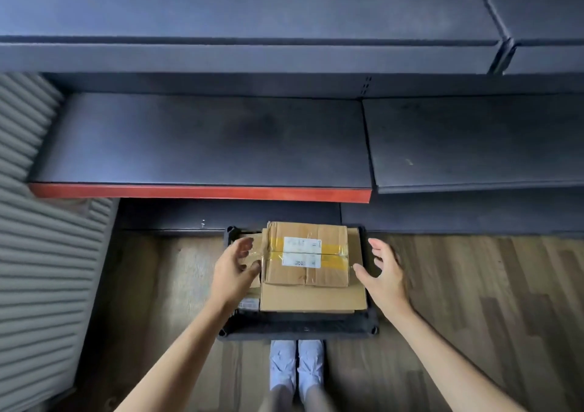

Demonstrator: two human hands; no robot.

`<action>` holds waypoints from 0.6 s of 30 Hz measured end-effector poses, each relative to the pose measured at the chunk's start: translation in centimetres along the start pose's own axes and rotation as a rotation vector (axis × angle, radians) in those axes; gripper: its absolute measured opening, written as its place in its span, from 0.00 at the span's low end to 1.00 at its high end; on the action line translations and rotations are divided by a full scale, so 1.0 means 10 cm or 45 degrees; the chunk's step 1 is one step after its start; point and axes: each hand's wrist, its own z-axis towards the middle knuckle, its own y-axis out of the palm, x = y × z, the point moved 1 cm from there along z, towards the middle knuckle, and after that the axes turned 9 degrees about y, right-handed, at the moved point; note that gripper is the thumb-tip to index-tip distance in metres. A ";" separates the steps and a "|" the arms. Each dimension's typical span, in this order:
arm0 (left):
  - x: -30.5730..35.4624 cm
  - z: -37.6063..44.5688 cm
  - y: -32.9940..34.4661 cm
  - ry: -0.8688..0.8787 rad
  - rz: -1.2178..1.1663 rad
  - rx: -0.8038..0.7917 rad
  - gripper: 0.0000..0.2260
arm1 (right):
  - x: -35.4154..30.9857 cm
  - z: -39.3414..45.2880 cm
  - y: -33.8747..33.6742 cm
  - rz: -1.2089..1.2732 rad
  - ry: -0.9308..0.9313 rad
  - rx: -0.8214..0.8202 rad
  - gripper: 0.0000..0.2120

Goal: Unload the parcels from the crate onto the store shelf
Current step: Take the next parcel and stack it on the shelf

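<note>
Forearms: both reach forward and down from the bottom corners toward the crate; pale shoes [296,364] stand just behind it on the wood-plank floor [474,301]
Left hand [235,269]: fingers spread and relaxed, at the left edge of the top parcel; contact is hard to judge; it grips nothing
Right hand [384,274]: fingers spread likewise, thumb tip touching or just beside the parcel's right edge; no hold taken
Top parcel [306,256]: a cardboard box with yellow tape and a white label, lying on a wider flat carton [313,297]
Crate [297,328]: dark, on the floor in front of the shelving; at least one further small parcel [249,303] shows at its left side; how many lie beneath I cannot tell
Store shelf [202,139]: dark board with a red front edge, above and beyond the crate; no parcel lies on any visible part of it
Progress: by this view unloading has barely begun; the crate looks full and the shelf bare
Left to do: grip the top parcel from both sides, lift it onto the shelf, then every parcel below
</note>
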 end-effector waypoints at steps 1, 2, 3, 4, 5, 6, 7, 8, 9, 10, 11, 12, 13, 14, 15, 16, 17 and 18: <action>-0.13 0.05 0.09 -0.022 0.003 0.001 0.20 | 0.12 0.07 0.06 -0.013 0.012 -0.005 0.25; -0.26 0.10 0.18 -0.038 0.008 0.005 0.20 | 0.24 0.14 0.12 -0.017 0.029 -0.008 0.25; -0.39 0.16 0.28 -0.051 0.012 0.011 0.20 | 0.35 0.22 0.18 -0.015 0.050 -0.006 0.26; -0.53 0.21 0.36 -0.074 0.007 0.022 0.20 | 0.47 0.30 0.24 -0.009 0.072 -0.001 0.26; -0.66 0.27 0.45 -0.108 -0.009 0.043 0.20 | 0.59 0.39 0.29 -0.001 0.094 0.011 0.27; -0.79 0.34 0.53 -0.145 -0.032 0.072 0.20 | 0.71 0.49 0.36 0.012 0.117 0.029 0.27; -0.93 0.40 0.61 -0.179 -0.054 0.103 0.20 | 0.83 0.58 0.43 0.027 0.138 0.049 0.27; -1.07 0.46 0.69 -0.203 -0.070 0.127 0.20 | 0.94 0.66 0.50 0.040 0.154 0.063 0.27; -1.19 0.53 0.77 -0.216 -0.078 0.137 0.20 | 1.04 0.74 0.59 0.048 0.167 0.067 0.28; -1.32 0.58 0.85 -0.227 -0.080 0.136 0.21 | 1.14 0.79 0.67 0.050 0.177 0.056 0.28; -1.44 0.64 0.92 -0.239 -0.072 0.125 0.23 | 1.22 0.84 0.75 0.051 0.186 0.031 0.30; -1.54 0.69 0.98 -0.256 -0.062 0.098 0.26 | 1.30 0.88 0.82 0.051 0.197 -0.001 0.31; -1.64 0.73 1.04 -0.281 -0.063 0.054 0.29 | 1.37 0.91 0.89 0.042 0.208 -0.033 0.33; -1.74 0.76 1.09 -0.321 -0.091 -0.001 0.31 | 1.43 0.93 0.94 0.022 0.219 -0.056 0.34; -1.81 0.78 1.13 -0.364 -0.155 -0.047 0.33 | 1.48 0.96 0.99 -0.002 0.227 -0.068 0.36; -1.88 0.78 1.16 -0.401 -0.243 -0.075 0.33 | 1.52 0.97 1.03 -0.013 0.238 -0.074 0.37; -1.93 0.78 1.19 -0.421 -0.339 -0.087 0.32 | 1.56 0.98 1.07 -0.006 0.257 -0.077 0.38; -1.96 0.77 1.21 -0.424 -0.430 -0.094 0.29 | 1.58 0.99 1.10 0.016 0.286 -0.081 0.39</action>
